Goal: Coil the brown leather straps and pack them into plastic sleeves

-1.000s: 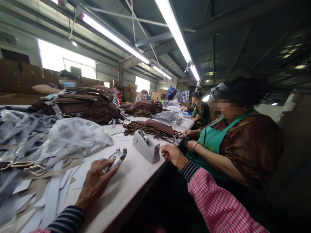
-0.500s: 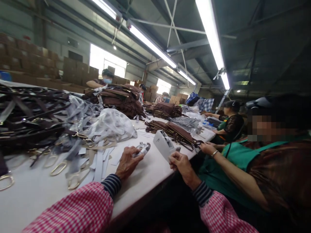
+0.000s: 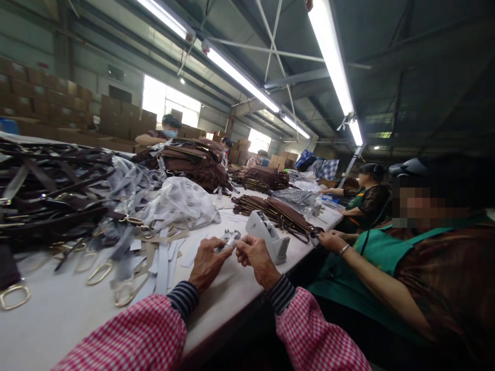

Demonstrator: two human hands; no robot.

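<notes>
Small metal buckle wrapped in clear film (image 3: pixel 228 238) sits at frame centre, just above the white worktable (image 3: pixel 58 314), pinched between both hands: left hand (image 3: pixel 207 260) grips its near end, right hand (image 3: pixel 253 255) closes fingertips on the far end. Best to hold the left steady and keep the film taut. Grey desktop tape dispenser (image 3: pixel 268 234) stands just right. Farther left, pale paper strips (image 3: pixel 162 257), gold oval rings (image 3: pixel 98 273), crumpled clear plastic bag (image 3: pixel 181 203).
</notes>
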